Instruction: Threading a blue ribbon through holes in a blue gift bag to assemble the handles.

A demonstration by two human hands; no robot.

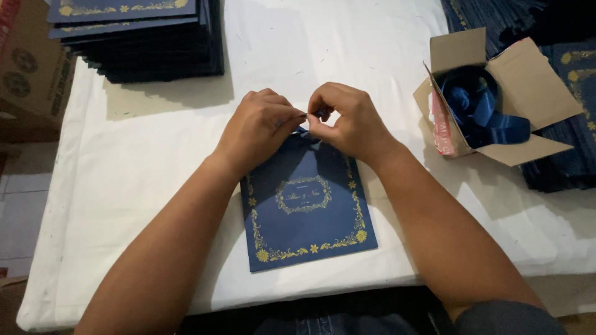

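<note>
A dark blue flat paper bag [307, 211] with gold floral print lies on the white cloth in front of me. My left hand [257, 127] and my right hand [347, 118] meet at its top edge. Both pinch a small piece of blue ribbon [304, 131] between thumb and fingers. Most of the ribbon is hidden under my fingers.
A tall stack of the same blue bags [143, 37] stands at the back left. An open cardboard box [496, 93] with a roll of blue ribbon sits at the right, with more blue bags [559, 161] behind it. A brown carton [31, 68] is at the far left.
</note>
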